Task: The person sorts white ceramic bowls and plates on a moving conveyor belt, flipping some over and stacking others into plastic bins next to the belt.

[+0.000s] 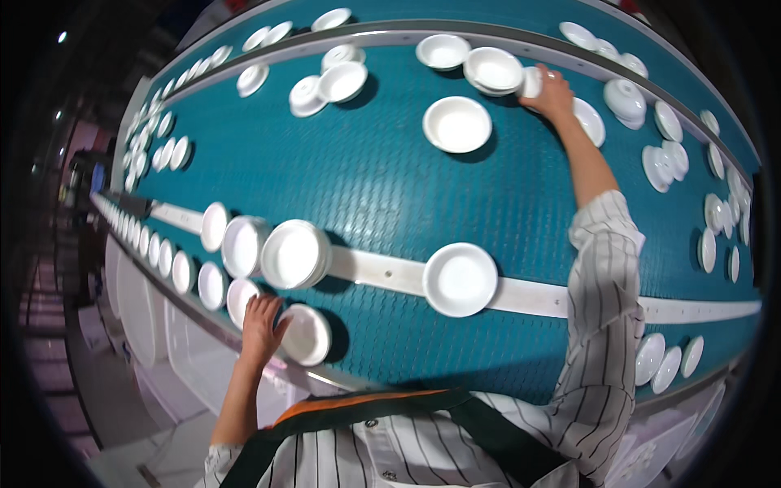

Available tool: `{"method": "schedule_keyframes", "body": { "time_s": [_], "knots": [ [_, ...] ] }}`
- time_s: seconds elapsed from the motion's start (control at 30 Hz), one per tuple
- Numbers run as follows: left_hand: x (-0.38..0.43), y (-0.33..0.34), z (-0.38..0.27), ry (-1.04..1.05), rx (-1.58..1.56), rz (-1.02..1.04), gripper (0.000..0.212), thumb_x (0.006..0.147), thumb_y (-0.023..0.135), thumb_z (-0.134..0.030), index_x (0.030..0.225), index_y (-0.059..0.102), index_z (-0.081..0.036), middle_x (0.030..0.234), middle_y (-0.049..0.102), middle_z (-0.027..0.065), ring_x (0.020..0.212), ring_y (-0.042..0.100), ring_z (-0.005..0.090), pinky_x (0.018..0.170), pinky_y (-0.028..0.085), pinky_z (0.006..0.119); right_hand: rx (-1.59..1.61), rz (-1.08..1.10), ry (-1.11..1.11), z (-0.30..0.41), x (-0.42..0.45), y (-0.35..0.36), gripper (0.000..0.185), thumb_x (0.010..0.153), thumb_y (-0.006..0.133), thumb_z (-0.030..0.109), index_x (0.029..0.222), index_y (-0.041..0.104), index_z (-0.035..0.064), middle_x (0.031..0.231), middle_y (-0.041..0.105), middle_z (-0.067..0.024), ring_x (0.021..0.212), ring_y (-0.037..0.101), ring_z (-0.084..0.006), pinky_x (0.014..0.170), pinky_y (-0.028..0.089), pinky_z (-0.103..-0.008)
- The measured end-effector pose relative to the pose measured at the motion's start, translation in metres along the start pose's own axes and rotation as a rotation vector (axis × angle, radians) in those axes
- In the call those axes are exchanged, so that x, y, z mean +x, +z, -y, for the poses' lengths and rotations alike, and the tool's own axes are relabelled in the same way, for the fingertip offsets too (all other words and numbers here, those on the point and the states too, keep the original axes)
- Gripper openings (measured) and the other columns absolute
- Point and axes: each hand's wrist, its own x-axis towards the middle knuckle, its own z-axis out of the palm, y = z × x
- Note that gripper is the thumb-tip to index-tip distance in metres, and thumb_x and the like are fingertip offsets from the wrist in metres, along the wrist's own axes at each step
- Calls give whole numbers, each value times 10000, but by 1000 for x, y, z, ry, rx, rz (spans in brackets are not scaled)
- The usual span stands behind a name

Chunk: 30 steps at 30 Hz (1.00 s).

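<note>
My right hand (551, 96) reaches to the far side of the teal conveyor belt (378, 158), gripping a small white bowl (532, 83). Left of it sits a white bowl (493, 68) that looks stacked on another; to its right is a partly hidden bowl (589, 122). Near the close edge, my left hand (262, 326) has fingers and thumb apart. Its fingertips meet a white bowl (240, 300), and its thumb is beside another bowl (307, 335). Stacked bowls (294, 253) and a single bowl (460, 279) rest along the white divider strip (387, 272).
A metal rail (390, 33) separates this belt from a farther lane with more bowls. Overturned bowls (307, 96) lie at the far left, others (625, 100) at the right. Several bowls line the near lane leftward. Pale plastic bins (201, 348) stand below the near edge.
</note>
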Motion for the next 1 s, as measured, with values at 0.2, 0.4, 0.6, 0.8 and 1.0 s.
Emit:
{"method": "schedule_keyframes", "body": {
  "time_s": [0.2, 0.4, 0.6, 0.8, 1.0],
  "knots": [
    [-7, -28, 19, -282, -157, -458, 217, 792, 633, -139, 966, 577, -23, 917, 596, 136, 899, 541, 314, 805, 412, 373, 1796, 127, 337, -65, -78, -68, 650, 843, 582, 401, 1314, 344, 23, 1263, 455, -113, 1165, 447, -237, 1015, 324, -357],
    [37, -33, 65, -578, -315, -356, 453, 810, 602, -352, 999, 567, 57, 811, 623, 193, 765, 604, 295, 679, 463, 378, 1354, 343, 258, 26, -239, -166, 468, 864, 542, 301, 1221, 429, 19, 1091, 517, -128, 1003, 515, -215, 862, 414, -328],
    [85, -8, 74, -350, -112, -111, 335, 793, 602, -290, 810, 592, 44, 724, 606, 232, 670, 614, 349, 610, 471, 407, 693, 507, -192, 165, -371, -137, 279, 888, 450, 250, 882, 542, -13, 696, 565, -274, 666, 564, -435, 595, 436, -479],
    [68, -49, 22, -208, -72, -461, 146, 846, 535, -179, 826, 545, -35, 665, 597, 182, 610, 588, 358, 542, 450, 440, 650, 790, -16, 220, -376, -149, 354, 901, 444, 369, 899, 552, 31, 583, 605, -123, 544, 616, -265, 528, 477, -374],
    [26, -44, -72, 28, -481, -566, 125, 868, 532, -176, 908, 532, -57, 559, 523, 137, 500, 535, 315, 453, 388, 392, 635, 335, -96, 192, -295, -141, 471, 796, 605, 408, 1067, 558, 26, 987, 616, -181, 911, 611, -258, 753, 479, -352]
  ]
}}
